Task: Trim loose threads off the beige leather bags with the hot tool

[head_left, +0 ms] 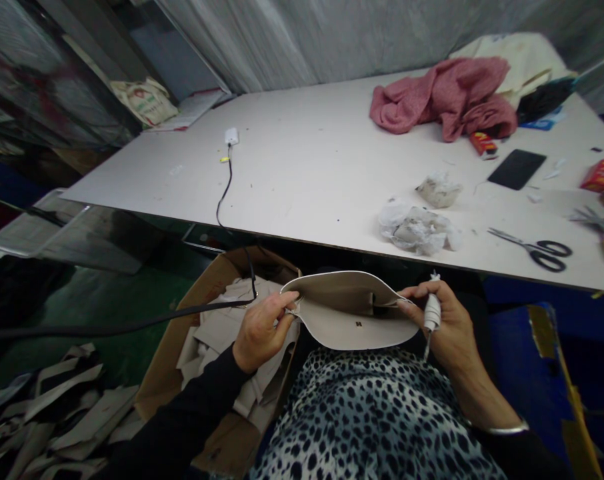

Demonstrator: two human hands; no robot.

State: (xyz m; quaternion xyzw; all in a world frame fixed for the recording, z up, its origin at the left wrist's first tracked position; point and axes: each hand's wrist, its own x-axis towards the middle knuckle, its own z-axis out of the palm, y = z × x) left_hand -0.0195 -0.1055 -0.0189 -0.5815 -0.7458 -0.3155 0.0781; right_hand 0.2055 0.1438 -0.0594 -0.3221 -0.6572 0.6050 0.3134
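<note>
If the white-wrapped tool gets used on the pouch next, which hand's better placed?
Right, probably: the right hand holds the white-wrapped tool and one end of the pouch. The left hand pinches the opposite end, no tool visible, so it likely suits steadying.

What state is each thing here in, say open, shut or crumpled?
Beige pouch: mouth open.
Left grip: closed on the pouch's edge.
Right grip: closed on the pouch and a wrapped tool.
Cardboard box: open, holding beige pieces.
Pink cloth: crumpled.
Translucent plastic: crumpled.
Black scissors: blades nearly shut.
</note>
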